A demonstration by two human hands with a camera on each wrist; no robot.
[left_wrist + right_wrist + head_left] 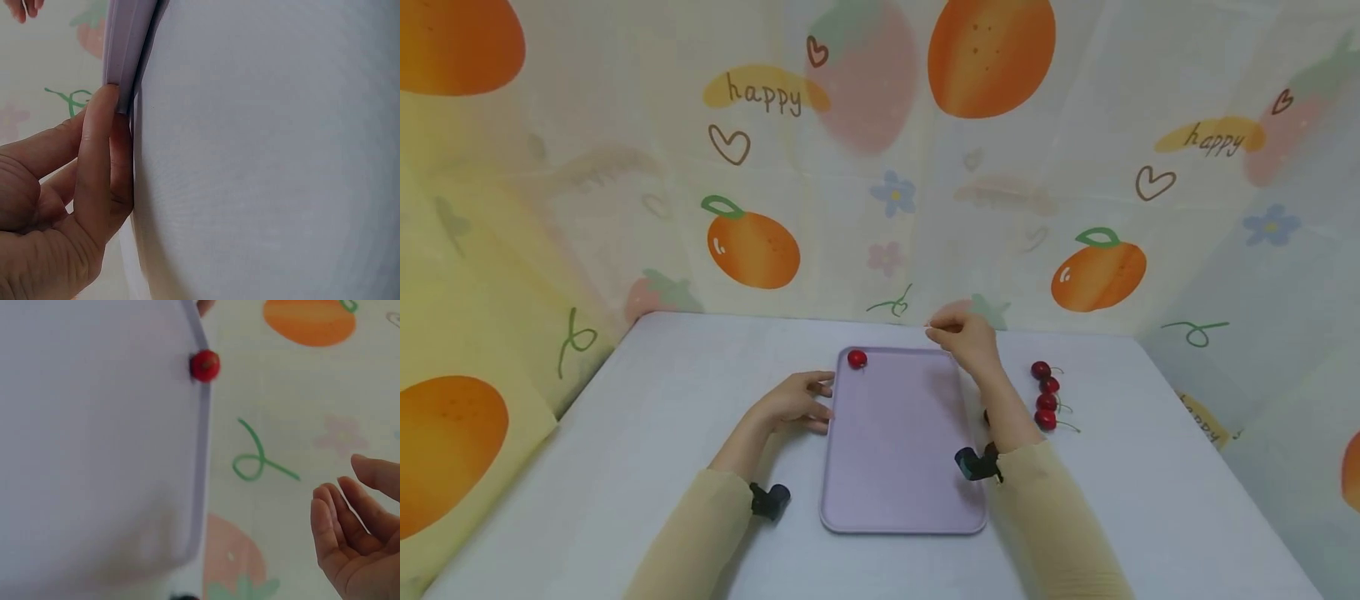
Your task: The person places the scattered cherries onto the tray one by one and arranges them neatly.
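Note:
A lilac tray lies on the white table, with one red cherry in its far left corner. At the tray's left rim, my left hand touches the outer edge with its fingers; the left wrist view shows a fingertip against that rim. My right hand hovers over the far right corner of the tray. Seen in the right wrist view, its thumb stands apart from the loosely bent fingers, with nothing between them. Several dark red cherries with stems lie in a row right of my right forearm.
Beside the tray's right edge, a dark round thing is mostly hidden by the right forearm. A cloth printed with fruit hangs behind the table and along its sides. A small dark camera sits on the left wrist.

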